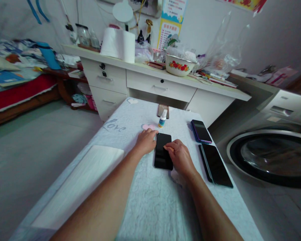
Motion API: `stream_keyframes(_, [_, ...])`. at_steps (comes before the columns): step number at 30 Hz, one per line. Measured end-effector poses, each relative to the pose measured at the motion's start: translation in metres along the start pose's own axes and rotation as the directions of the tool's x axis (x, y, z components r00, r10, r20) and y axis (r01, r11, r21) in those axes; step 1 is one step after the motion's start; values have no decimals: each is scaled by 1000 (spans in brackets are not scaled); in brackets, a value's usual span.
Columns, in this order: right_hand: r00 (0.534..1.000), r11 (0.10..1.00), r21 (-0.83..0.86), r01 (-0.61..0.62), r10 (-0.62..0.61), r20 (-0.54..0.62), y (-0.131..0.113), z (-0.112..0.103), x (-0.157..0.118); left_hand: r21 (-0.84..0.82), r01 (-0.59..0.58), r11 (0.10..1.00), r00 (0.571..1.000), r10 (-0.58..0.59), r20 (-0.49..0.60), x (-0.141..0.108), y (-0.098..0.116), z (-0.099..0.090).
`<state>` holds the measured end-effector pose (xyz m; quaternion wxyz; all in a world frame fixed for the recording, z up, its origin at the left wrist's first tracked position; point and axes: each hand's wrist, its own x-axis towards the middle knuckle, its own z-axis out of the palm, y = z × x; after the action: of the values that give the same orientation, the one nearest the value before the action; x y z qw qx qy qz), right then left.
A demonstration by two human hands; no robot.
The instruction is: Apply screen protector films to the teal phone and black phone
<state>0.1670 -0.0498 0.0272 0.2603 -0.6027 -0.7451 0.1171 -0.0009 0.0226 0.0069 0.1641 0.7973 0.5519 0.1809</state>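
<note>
A black phone (163,159) lies screen up on the cloth-covered table (150,207). My left hand (146,140) rests at its upper left edge, fingers bent together against the phone. Over the right part of the screen, my right hand (178,154) is closed, its fingertips pinched near the glass on something small and orange-tan that I cannot make out. A small spray bottle (162,119) with a white cap stands just beyond the phone. Behind the bottle is a brown flat case or phone (160,110).
At the right edge lie a purple-edged phone (202,131) and larger dark devices (217,165). White sheets (82,184) lie on the left. A white desk (145,72) holding a floral bowl (179,66) stands behind; a washing machine (288,110) is at the right.
</note>
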Motion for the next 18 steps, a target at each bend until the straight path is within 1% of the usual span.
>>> stream_keyframes(3, [998, 999, -25, -42, 41, -39, -1, 2, 4, -4, -13, 1000, 1000, 13, -7, 1, -1, 1])
stream_keyframes(5, [998, 999, -31, -35, 33, -49, -4, 5, 6, -6, -16, 1000, 1000, 16, -17, 1, -2, 2])
stream_keyframes(7, [999, 999, -34, 0, -1, -39, -7, 7, 7, -7, -18, 1000, 1000, 18, -21, 1, -3, 4])
stream_keyframes(13, [987, 989, -5, 146, -146, 61, -16, 10, 5, -5, -20, 1000, 999, 20, -27, 2, -5, 6])
stream_keyframes(18, [959, 969, 104, 224, -238, 151, -22, 4, -2, -4, -15, 1000, 1000, 15, -22, 2, -3, 4])
